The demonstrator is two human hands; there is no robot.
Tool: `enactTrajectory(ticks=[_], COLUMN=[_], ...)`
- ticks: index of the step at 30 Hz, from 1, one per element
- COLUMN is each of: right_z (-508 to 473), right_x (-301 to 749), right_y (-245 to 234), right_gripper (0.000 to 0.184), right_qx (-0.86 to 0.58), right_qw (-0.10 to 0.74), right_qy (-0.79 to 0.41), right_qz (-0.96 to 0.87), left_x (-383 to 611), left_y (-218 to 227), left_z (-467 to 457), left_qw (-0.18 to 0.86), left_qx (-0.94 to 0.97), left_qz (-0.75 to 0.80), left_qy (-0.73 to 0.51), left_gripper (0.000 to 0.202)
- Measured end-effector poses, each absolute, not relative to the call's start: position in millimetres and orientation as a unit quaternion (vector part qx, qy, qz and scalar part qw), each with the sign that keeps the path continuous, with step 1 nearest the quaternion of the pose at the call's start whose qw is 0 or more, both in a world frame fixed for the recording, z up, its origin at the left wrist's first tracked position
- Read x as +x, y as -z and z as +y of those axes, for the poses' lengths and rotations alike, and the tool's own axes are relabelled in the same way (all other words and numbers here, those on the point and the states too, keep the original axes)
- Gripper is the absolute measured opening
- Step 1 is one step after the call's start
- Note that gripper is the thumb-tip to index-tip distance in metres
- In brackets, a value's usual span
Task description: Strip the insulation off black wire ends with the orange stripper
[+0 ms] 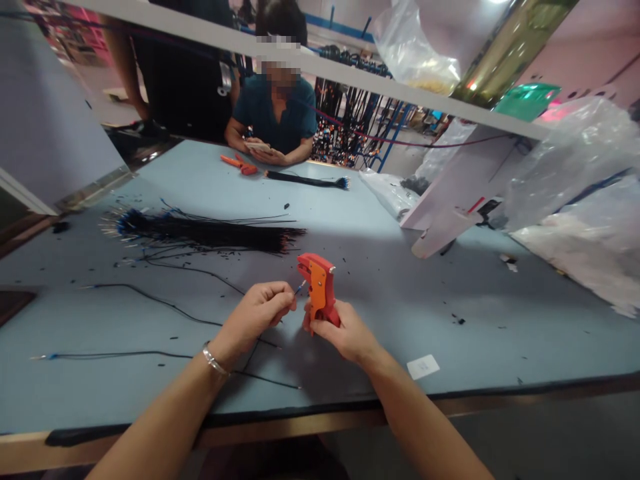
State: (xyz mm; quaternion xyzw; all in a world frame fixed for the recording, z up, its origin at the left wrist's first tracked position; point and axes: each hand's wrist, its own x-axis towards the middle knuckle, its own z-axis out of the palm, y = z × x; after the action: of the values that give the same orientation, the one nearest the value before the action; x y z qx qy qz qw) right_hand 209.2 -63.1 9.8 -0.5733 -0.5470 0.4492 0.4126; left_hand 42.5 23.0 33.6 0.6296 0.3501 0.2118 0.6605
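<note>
My right hand [345, 330] is wrapped round the handles of a red and orange wire stripper [317, 283], held upright above the blue-grey table [425, 293]. My left hand [260, 310] pinches a thin black wire [250, 357] whose blue-tipped end [300, 288] points into the stripper's jaw. The wire trails down under my left wrist, which wears a metal bracelet. A large bundle of black wires [210, 233] with blue ends lies on the table beyond my hands.
Loose single wires [150, 300] and bits of insulation lie on the left of the table. A person sits across the table near another orange stripper [240, 165] and a small wire bundle [307, 180]. Plastic bags [575, 200] pile at right. A white label [423, 366] lies near the front edge.
</note>
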Motion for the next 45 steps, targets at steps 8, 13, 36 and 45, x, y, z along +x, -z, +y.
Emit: enactTrajectory(ticks=[8,13,36,45], right_z=[-65.6,-66.3,-60.4,-56.5], right_x=[205.1,202.4,198.1,202.9], right_y=[-17.9,-21.1,-0.7,2.4], right_gripper=[0.006,0.002,0.016,0.019], right_qx=[-0.596,-0.601,-0.616,-0.519], right_qw=[0.359,0.351,0.415,0.483], right_qy=[-0.346,-0.319,-0.417,-0.57], right_qz=[-0.629,-0.643,-0.523,-0.415], left_x=[39.9,38.5,40.7,41.6], left_y=[-40.6,-40.8,-36.3,-38.3], left_z=[25.4,27.3,24.3,20.8], left_qw=[0.647,0.656,0.704,0.602], left_qx=[0.657,0.653,0.581,0.665], left_qz=[0.334,0.336,0.347,0.36], left_qy=[-0.194,-0.173,-0.214,-0.257], left_gripper=[0.03,0.035,0.024,0.028])
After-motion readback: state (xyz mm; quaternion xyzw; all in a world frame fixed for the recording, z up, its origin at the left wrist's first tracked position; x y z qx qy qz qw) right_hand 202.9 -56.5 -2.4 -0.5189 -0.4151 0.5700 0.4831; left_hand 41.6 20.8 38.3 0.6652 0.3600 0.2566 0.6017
